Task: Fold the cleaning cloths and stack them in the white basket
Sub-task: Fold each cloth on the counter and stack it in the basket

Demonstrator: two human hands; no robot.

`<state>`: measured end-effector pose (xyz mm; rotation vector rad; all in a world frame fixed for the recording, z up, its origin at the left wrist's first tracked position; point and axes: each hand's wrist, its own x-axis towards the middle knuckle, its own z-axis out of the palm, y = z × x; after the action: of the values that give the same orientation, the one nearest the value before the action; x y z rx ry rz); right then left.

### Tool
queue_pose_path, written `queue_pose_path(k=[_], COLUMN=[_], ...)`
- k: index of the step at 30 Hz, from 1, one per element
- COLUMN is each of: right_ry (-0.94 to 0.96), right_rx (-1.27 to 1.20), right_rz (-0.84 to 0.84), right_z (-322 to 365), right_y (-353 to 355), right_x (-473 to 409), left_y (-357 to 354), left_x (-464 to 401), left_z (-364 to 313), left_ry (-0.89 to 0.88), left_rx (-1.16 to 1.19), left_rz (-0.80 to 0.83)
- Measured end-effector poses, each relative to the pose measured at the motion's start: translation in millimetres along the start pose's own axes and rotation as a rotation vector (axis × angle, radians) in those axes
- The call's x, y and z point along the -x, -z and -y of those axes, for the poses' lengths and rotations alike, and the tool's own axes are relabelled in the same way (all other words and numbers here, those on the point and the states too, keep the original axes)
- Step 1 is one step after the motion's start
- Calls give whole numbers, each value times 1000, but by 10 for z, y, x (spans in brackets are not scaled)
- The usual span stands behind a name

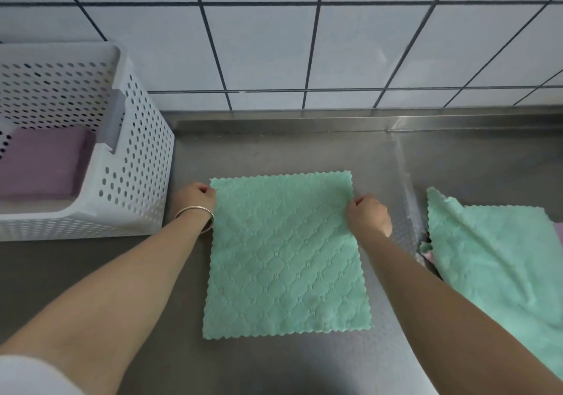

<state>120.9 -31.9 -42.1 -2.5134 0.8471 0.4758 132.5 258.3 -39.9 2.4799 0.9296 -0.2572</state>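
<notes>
A green quilted cleaning cloth (286,257) lies spread flat and square on the steel counter in front of me. My left hand (195,198) pinches its far left corner, a metal bangle on that wrist. My right hand (368,213) pinches its right edge just below the far right corner. The white perforated basket (134,157) stands at the left of the counter. A folded purple cloth (42,163) lies inside it on the bottom.
A loose pile of green cloths (493,260) lies at the right edge of the counter, with a bit of pink cloth (428,254) showing under it. The tiled wall (304,44) rises behind the steel counter (274,148).
</notes>
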Motion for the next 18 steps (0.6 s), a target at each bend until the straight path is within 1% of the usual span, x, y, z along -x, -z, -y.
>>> queue_pose_path(k=[3, 4, 6, 8, 11, 13, 15, 17, 18], right_ry=[64, 113, 246, 418, 693, 815, 912, 979, 1002], right_rx=[-33, -12, 42, 76, 125, 132, 155, 280, 363], right_rz=[-20, -31, -29, -9, -23, -18, -24, -29, -27], right_z=[-43, -72, -143, -248, -464, -598, -732, -854, -905], right_y=[21, 27, 6, -53, -200, -277, -331, -350, -364], right_x=[108, 180, 362, 570, 851, 1018, 1159, 1291, 1343], left_y=[4, -4, -60, -133, -191, -193, -163, -147, -142], left_x=[101, 183, 375, 596, 955, 1170, 1359, 1522, 1598], left_z=[-41, -35, 50, 202, 415, 532, 628, 738, 773], left_ry=[-8, -49, -211, -405, -670, -791, -881, -986, -1024], left_rx=[109, 165, 210, 130, -89, -191, -246, -296, -372], left_rz=[-46, -33, 71, 185, 300, 331, 309, 294, 324])
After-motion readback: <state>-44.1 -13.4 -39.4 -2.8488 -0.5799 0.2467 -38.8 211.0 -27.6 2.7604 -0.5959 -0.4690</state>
